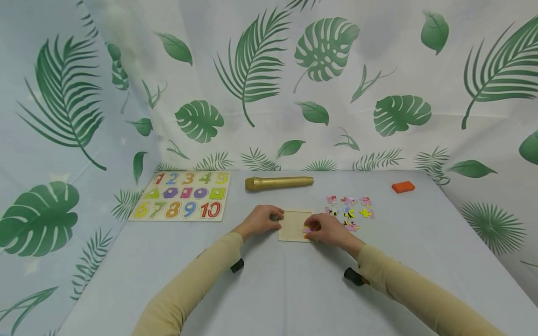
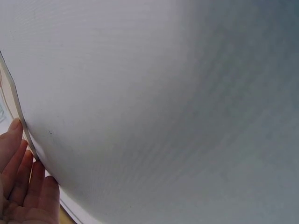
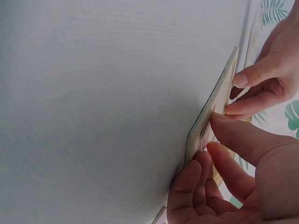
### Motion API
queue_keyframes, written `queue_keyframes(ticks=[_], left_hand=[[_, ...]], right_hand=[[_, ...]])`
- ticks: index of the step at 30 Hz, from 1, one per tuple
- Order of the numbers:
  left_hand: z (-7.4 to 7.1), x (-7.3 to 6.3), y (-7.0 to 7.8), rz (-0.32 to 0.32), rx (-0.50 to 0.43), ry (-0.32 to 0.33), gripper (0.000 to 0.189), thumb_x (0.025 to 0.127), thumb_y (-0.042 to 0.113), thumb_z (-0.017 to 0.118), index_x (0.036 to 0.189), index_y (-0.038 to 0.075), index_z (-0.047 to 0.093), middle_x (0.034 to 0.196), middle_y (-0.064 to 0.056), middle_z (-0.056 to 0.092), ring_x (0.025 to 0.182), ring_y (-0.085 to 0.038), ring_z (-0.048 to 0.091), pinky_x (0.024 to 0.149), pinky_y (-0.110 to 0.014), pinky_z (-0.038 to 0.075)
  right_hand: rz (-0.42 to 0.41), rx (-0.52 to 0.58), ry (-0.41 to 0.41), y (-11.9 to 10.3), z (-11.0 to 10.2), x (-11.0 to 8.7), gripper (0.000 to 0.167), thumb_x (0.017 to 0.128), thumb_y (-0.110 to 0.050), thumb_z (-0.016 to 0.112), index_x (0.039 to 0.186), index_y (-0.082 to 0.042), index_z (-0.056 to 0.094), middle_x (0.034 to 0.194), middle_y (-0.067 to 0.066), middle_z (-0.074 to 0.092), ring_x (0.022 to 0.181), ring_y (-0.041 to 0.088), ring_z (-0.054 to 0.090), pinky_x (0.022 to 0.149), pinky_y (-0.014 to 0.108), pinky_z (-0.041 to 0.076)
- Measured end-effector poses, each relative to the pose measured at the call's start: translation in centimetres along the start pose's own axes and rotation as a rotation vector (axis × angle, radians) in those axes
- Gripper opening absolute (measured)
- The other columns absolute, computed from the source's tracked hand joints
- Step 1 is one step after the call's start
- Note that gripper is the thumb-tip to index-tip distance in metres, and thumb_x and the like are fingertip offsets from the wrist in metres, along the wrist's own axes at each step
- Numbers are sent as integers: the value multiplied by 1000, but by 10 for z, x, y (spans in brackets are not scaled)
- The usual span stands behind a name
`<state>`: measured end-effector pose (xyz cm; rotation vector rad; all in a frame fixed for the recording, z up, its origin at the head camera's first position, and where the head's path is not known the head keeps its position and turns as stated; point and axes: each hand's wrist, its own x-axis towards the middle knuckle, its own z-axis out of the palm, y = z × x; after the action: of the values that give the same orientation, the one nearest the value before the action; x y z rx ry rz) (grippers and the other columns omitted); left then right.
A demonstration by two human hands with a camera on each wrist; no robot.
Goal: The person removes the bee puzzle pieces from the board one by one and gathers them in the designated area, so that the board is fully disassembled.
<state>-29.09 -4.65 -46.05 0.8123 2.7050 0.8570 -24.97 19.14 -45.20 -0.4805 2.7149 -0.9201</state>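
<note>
A shallow square wooden puzzle tray (image 1: 292, 226) lies on the table in front of the person. My left hand (image 1: 264, 219) touches the tray's left edge with thumb and fingertips; in the left wrist view its fingers (image 2: 35, 186) lie nearly straight along that edge. Over the tray's lower right corner, my right hand (image 1: 329, 228) pinches a pink jigsaw piece (image 1: 308, 229) between thumb and index finger, the piece partly hidden by the fingers. A bit of orange shows below it at the corner. Several loose jigsaw pieces (image 1: 366, 213), pink, yellow and black, lie just right of the tray.
A wooden number and shape board (image 1: 178, 201) lies at the back left. Behind the tray is a gold microphone (image 1: 279, 183), and an orange block (image 1: 403, 187) sits at the back right. Leaf-printed cloth (image 1: 269, 84) hangs behind the table.
</note>
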Motion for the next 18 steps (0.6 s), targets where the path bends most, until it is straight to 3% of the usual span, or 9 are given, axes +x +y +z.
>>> queue_keyframes(ticks=[18], left_hand=[[-1,0,3,-17,1,-8,29,85,13,76,112,3,72,129,-6,64,125,-24,55,108,-36,39]], right_hand=[[-40,6,-12,4,3,-1,18,86,-12,75,102,-8,69,86,0,59,82,17,50,72,31,45]])
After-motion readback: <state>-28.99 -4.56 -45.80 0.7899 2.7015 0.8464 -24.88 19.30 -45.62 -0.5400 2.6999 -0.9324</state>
